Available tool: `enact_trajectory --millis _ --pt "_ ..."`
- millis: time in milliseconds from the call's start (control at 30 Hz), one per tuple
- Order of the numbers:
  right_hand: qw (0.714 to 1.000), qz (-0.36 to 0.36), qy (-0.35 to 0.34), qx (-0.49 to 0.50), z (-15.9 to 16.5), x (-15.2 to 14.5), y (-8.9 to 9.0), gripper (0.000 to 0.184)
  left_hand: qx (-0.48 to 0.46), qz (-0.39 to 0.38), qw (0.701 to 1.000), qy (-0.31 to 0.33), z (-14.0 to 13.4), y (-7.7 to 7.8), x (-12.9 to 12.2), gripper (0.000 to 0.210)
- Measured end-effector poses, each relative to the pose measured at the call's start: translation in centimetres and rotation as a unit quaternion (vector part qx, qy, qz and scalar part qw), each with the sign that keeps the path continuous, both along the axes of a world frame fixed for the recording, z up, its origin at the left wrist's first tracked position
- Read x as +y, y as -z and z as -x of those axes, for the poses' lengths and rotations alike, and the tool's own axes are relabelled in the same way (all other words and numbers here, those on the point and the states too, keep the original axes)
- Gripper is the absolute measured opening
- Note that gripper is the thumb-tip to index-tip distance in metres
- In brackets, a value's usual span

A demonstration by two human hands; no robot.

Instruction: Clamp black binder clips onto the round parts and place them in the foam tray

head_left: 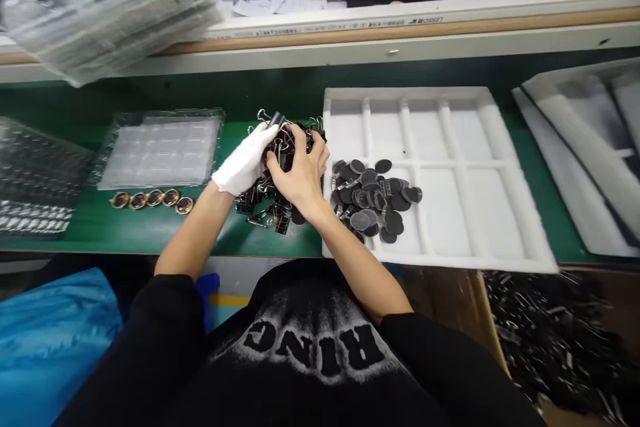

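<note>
A heap of black binder clips (283, 213) with silver wire handles lies on the green bench. My left hand (245, 160), in a white glove, is closed at the heap's upper left, its fingertips on a black binder clip (277, 120). My bare right hand (303, 177) curves over the heap from the right, with clips between its thumb and fingers. The exact grip underneath is hidden. Right of the heap, loose dark round discs (370, 200) spill across the left compartments of a white divided tray (443, 167).
Left of my hands lies a clear plastic tray (163, 150), with several gold-rimmed round pieces (155, 198) in front. Stacked plastic trays (115, 20) overhang the shelf edge (390, 33). White foam trays (585, 160) lean at right. Below is a box of black clips (555, 340).
</note>
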State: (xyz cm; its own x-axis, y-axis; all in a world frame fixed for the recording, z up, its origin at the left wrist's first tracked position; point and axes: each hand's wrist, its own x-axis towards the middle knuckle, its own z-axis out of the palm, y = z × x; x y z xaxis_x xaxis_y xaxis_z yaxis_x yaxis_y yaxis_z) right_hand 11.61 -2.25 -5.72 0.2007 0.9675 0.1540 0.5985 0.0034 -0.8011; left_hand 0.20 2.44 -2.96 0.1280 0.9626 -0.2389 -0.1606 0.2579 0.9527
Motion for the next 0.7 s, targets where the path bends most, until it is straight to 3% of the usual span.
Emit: enact_trajectory --millis 167,300,367,467,700 --pt "0.997 -0.007 -0.032 -0.066 -1.5 -0.5 -0.2 0.068 0.159 -0.107 0.972 0.135 2.0 -0.2 0.3 0.047" --pt "0.984 -0.012 -0.073 -0.159 -2.5 -1.1 -0.5 0.066 0.352 -0.200 0.892 0.200 3.5 -1.5 0.5 0.053" --pt "0.973 -0.002 -0.097 -0.210 -3.1 -1.2 -0.8 0.064 0.425 -0.227 0.851 0.209 3.7 -1.8 0.5 0.051" --pt "0.956 0.019 -0.134 -0.262 -3.9 -0.9 -1.1 0.063 0.486 -0.248 0.813 0.202 3.6 -1.4 0.1 0.050" --pt "0.931 0.009 -0.214 -0.295 -6.1 -0.2 -1.1 0.068 0.502 -0.314 0.785 0.183 4.9 0.4 -1.3 0.064"
